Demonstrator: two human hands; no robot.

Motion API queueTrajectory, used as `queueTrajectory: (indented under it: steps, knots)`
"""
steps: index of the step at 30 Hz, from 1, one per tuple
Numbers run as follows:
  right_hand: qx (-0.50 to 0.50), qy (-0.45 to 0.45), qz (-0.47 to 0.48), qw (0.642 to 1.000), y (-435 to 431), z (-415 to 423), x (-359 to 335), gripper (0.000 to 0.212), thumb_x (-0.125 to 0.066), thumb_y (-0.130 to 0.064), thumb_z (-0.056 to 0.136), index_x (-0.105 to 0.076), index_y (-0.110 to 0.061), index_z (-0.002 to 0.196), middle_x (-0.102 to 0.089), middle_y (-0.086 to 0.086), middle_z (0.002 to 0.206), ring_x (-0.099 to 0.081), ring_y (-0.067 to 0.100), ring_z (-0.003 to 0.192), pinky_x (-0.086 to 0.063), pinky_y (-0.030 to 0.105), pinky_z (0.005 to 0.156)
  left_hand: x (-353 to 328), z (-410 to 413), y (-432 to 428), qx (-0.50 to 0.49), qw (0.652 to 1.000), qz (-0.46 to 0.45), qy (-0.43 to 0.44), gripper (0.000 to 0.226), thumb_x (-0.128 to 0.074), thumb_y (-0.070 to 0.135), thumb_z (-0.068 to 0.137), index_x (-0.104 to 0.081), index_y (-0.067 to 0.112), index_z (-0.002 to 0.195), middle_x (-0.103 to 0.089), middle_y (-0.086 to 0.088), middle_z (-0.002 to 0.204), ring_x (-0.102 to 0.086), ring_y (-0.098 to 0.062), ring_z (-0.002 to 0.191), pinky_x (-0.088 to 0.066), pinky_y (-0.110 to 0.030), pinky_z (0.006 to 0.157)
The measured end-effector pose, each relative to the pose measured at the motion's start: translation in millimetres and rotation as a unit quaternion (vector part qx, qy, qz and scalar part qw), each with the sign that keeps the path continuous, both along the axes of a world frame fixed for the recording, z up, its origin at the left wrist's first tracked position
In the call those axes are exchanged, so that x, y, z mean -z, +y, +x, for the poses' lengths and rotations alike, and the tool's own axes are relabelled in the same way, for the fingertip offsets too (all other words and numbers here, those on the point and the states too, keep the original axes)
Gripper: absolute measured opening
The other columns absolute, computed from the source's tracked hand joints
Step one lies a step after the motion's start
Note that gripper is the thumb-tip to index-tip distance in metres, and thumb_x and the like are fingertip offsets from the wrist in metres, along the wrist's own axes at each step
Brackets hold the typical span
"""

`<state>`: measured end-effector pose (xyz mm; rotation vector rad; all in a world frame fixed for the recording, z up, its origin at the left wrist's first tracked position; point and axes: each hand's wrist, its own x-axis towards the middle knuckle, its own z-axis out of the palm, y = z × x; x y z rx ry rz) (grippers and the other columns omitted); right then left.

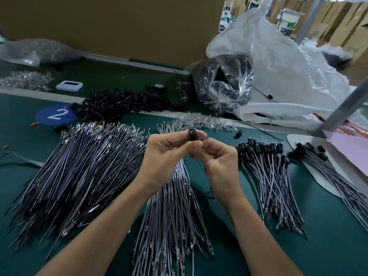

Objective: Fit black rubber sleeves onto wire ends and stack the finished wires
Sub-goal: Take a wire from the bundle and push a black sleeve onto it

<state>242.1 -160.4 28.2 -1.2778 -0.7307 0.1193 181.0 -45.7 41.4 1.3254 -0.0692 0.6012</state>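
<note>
Green bench matting lies, in the head view, beneath a short black rubber sleeve pinched in the left hand's curled fingertips, a thin dark wire being nipped under it by the right hand's closed fingers, where the end might be buckled by a skewed push.

Loose sleeves behind bare wires

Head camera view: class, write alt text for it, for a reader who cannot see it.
The left hand and right hand together pinch one black rubber sleeve above a green table. Bare wires lie heaped on the left, sleeved wires lie stacked on the right, and loose sleeves are piled farther back.
</note>
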Motion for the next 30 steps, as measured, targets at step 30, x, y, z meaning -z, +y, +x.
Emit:
queueTrajectory:
  steps: [30]
  knots:
    - [0.014, -0.049, -0.046, 0.998, 4.0, -2.0, 3.4, 0.014, -0.068, -0.009, 0.083, -0.073, -0.022, 0.085, -0.074, -0.007, 0.084, -0.070, 0.012, 0.077, -0.058, 0.041, 0.078, -4.1, -4.3, 7.8, -0.009, 0.999, 0.041, -0.027, 0.018, -0.073, 0.017, 0.076, -0.078, 0.016, 0.094, -0.077, 0.000, 0.091, -0.073, -0.014, 0.090, -0.058, -0.025, 0.076]
